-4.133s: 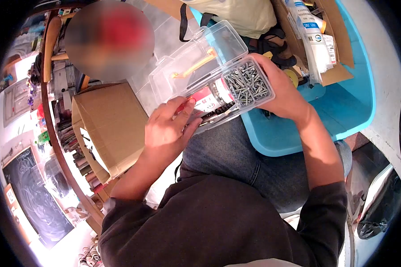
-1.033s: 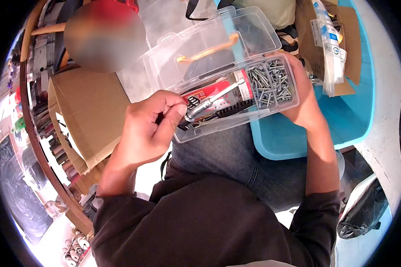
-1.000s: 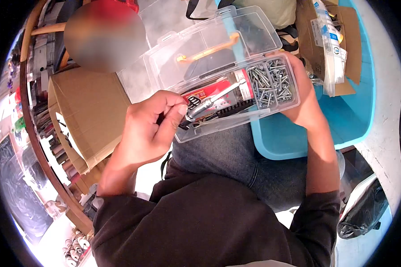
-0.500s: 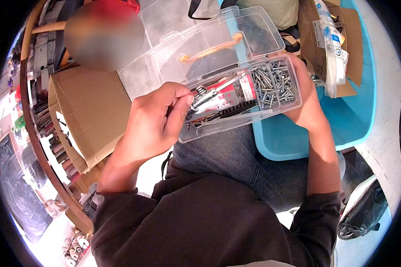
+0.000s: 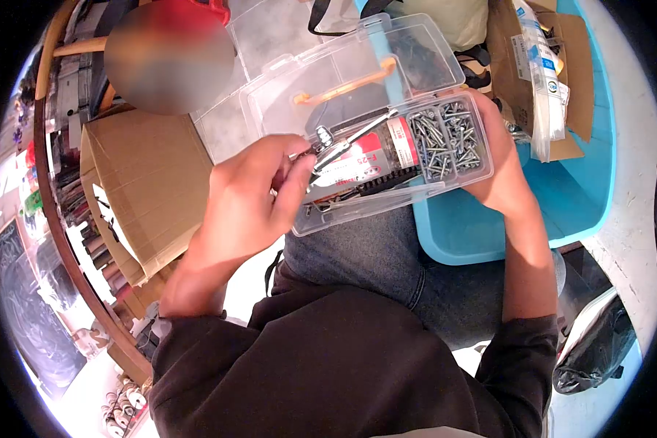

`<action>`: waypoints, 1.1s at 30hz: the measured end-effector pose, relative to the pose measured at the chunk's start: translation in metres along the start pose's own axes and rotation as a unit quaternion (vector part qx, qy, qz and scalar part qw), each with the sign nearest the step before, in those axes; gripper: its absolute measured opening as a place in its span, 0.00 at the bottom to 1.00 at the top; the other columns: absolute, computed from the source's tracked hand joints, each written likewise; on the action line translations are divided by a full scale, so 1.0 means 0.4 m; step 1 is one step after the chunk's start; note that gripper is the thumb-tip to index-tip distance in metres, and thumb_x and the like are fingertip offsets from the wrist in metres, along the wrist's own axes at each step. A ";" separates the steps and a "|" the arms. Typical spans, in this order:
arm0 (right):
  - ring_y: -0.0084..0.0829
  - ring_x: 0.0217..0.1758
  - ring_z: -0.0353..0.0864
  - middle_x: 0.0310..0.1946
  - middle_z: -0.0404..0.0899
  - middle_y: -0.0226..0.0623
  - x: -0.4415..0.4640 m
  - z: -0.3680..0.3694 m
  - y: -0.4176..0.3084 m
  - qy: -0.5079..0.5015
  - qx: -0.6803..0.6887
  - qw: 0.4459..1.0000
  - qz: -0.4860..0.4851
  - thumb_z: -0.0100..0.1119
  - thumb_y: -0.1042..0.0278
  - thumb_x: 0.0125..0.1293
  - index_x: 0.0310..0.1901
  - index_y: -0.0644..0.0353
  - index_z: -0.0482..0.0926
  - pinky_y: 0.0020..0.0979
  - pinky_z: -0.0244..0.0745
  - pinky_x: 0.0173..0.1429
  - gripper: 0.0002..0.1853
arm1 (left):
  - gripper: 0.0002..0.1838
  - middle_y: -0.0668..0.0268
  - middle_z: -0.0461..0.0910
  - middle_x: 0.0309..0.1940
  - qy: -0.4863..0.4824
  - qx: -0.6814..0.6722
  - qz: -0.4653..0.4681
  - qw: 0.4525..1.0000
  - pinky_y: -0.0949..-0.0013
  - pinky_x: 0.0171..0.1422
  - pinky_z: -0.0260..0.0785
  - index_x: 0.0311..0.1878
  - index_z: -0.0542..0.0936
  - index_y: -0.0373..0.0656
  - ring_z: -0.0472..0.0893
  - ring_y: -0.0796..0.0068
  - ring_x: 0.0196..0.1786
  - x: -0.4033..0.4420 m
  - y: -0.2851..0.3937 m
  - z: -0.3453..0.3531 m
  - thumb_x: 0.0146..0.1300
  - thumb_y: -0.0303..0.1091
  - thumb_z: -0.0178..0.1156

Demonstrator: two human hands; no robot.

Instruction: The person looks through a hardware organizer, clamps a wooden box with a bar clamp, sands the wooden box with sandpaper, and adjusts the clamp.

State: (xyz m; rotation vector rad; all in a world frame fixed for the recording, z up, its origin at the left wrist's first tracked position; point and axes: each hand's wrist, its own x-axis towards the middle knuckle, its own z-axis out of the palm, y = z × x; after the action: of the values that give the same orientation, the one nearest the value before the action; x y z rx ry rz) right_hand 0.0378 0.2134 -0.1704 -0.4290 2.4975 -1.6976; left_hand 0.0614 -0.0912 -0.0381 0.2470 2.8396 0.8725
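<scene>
A clear plastic organizer case [image 5: 321,219], its lid [image 5: 343,55] swung open, is held over my lap. My right hand [image 5: 500,153] grips the right end of the case, with the fingers mostly hidden behind and under it. My left hand [image 5: 259,190] pinches a small shiny metal piece [image 5: 323,136] between thumb and fingers at the left compartment; its exact kind is unclear. A slim silver rod [image 5: 358,135] slants up from the same fingertips. Below lies a red-and-white package marked F-25 [image 5: 369,157]. Many silver screws [image 5: 445,139] fill the right compartments.
A blue plastic tub [image 5: 518,241] sits right of my legs, with an open cardboard box [image 5: 580,80] in it. A closed cardboard box [image 5: 157,182] stands at left. Part of another person with something red [image 5: 212,9] is at upper left.
The metal piece at my left fingertips has turned and risen slightly, and the silver rod now tilts higher. My right hand and the case are nearly still.
</scene>
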 end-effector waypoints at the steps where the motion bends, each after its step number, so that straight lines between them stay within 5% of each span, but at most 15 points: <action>1: 0.43 0.65 0.88 0.61 0.86 0.45 0.002 -0.002 -0.003 -0.004 -0.004 1.000 -0.006 0.84 0.72 0.52 0.73 0.59 0.70 0.39 0.81 0.69 0.46 | 0.07 0.55 0.86 0.31 0.000 -0.001 0.002 1.000 0.63 0.35 0.79 0.48 0.86 0.37 0.88 0.59 0.30 -0.007 -0.003 0.002 0.70 0.26 0.71; 3: 0.43 0.65 0.88 0.61 0.86 0.44 0.000 -0.003 -0.003 -0.007 -0.011 1.000 -0.008 0.84 0.73 0.52 0.73 0.59 0.70 0.39 0.81 0.69 0.46 | 0.09 0.60 0.87 0.29 -0.064 -0.016 0.172 0.983 0.66 0.34 0.78 0.49 0.88 0.36 0.86 0.71 0.28 -0.024 -0.011 0.011 0.69 0.28 0.74; 4: 0.43 0.66 0.87 0.61 0.85 0.44 -0.002 0.000 0.001 -0.003 0.003 1.000 0.000 0.84 0.73 0.52 0.73 0.58 0.70 0.38 0.81 0.69 0.46 | 0.13 0.59 0.86 0.32 -0.142 -0.004 0.197 0.970 0.61 0.33 0.80 0.51 0.87 0.36 0.86 0.61 0.29 -0.028 0.005 0.009 0.66 0.27 0.74; 10: 0.42 0.66 0.87 0.62 0.85 0.42 -0.001 -0.002 -0.007 -0.003 0.032 0.999 0.015 0.84 0.72 0.53 0.73 0.55 0.71 0.38 0.80 0.69 0.45 | 0.18 0.56 0.80 0.34 -0.194 0.121 0.136 0.964 0.53 0.35 0.80 0.54 0.84 0.36 0.85 0.51 0.30 -0.040 0.069 0.065 0.69 0.38 0.73; 12: 0.42 0.67 0.87 0.62 0.85 0.42 0.001 -0.006 -0.016 -0.010 0.028 0.999 0.023 0.83 0.70 0.55 0.73 0.55 0.72 0.38 0.80 0.69 0.43 | 0.17 0.55 0.81 0.33 -0.200 0.129 0.142 0.961 0.50 0.35 0.80 0.46 0.84 0.36 0.86 0.48 0.31 -0.031 0.063 0.072 0.70 0.42 0.72; 18: 0.45 0.66 0.87 0.62 0.85 0.44 0.003 -0.006 -0.003 -0.014 0.044 0.999 0.027 0.82 0.67 0.58 0.73 0.55 0.72 0.39 0.80 0.68 0.42 | 0.17 0.54 0.81 0.32 -0.250 0.167 0.098 0.949 0.47 0.35 0.79 0.35 0.81 0.38 0.86 0.46 0.31 -0.023 0.078 0.050 0.70 0.43 0.73; 22: 0.47 0.67 0.86 0.62 0.85 0.45 0.003 -0.009 -0.005 -0.017 0.034 0.999 0.007 0.82 0.65 0.57 0.73 0.56 0.71 0.40 0.79 0.69 0.42 | 0.16 0.53 0.84 0.35 -0.252 0.168 0.101 0.948 0.49 0.36 0.80 0.39 0.83 0.37 0.87 0.46 0.33 -0.012 0.102 0.037 0.70 0.42 0.73; 28: 0.49 0.68 0.84 0.64 0.83 0.47 0.003 -0.001 0.016 -0.020 0.075 0.997 -0.006 0.82 0.64 0.57 0.74 0.57 0.70 0.41 0.79 0.70 0.44 | 0.17 0.51 0.87 0.44 -0.203 0.090 0.137 0.965 0.54 0.39 0.82 0.52 0.87 0.34 0.88 0.47 0.35 -0.004 0.114 0.072 0.67 0.36 0.76; 30: 0.49 0.68 0.84 0.64 0.83 0.47 0.005 -0.004 0.024 -0.018 0.054 0.998 -0.011 0.82 0.64 0.57 0.75 0.57 0.69 0.41 0.79 0.71 0.45 | 0.20 0.58 0.82 0.37 0.012 0.064 0.259 0.964 0.57 0.36 0.80 0.55 0.85 0.35 0.85 0.56 0.33 0.005 0.081 0.083 0.61 0.32 0.77; 33: 0.50 0.69 0.83 0.65 0.82 0.47 -0.001 -0.008 0.017 -0.021 0.032 0.999 -0.011 0.83 0.63 0.56 0.75 0.57 0.69 0.42 0.78 0.71 0.46 | 0.19 0.52 0.81 0.52 0.007 0.171 0.184 0.968 0.58 0.49 0.81 0.55 0.86 0.39 0.86 0.51 0.49 0.025 0.083 0.054 0.60 0.26 0.76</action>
State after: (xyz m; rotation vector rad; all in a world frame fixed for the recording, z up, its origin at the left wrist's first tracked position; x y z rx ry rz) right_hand 0.0361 0.2185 -0.1755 -0.4831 2.4116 -1.7517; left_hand 0.0595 -0.0504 -0.0379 0.8341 2.9926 0.4262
